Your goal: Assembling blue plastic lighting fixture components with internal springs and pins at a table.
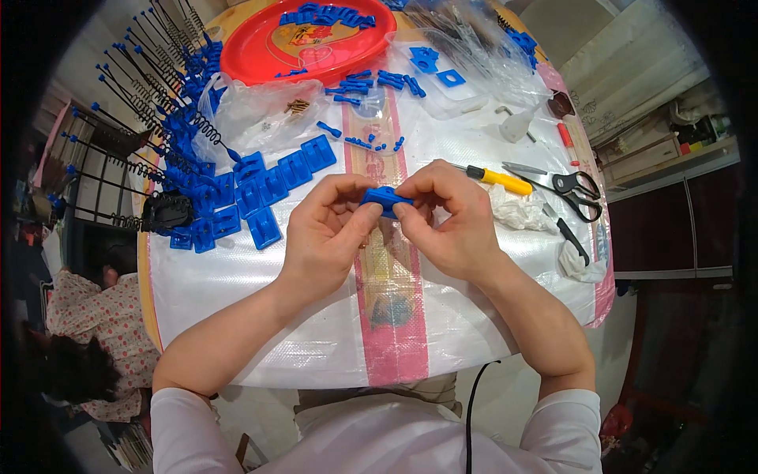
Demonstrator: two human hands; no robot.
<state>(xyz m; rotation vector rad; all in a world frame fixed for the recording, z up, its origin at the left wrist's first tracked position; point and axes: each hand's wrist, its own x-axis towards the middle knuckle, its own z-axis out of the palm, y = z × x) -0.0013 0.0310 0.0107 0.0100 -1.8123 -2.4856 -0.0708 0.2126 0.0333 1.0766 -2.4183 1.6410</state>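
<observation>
Between my two hands, over the pink stripe of the table cover, is a small blue plastic part. My left hand pinches its left end with thumb and fingers. At the other end, the thumb and fingertips of my right hand close on it. My fingers hide much of its underside. To the left of my left hand lie several blue plastic plates in rows. Beyond my hands are blue pegs and tiny blue caps.
A red round tray with blue parts stands at the back. Black coil springs with blue tips crowd the left. On the right lie a yellow-handled screwdriver, scissors, a black-handled knife and crumpled tissue. A plastic bag holds brass-coloured screws.
</observation>
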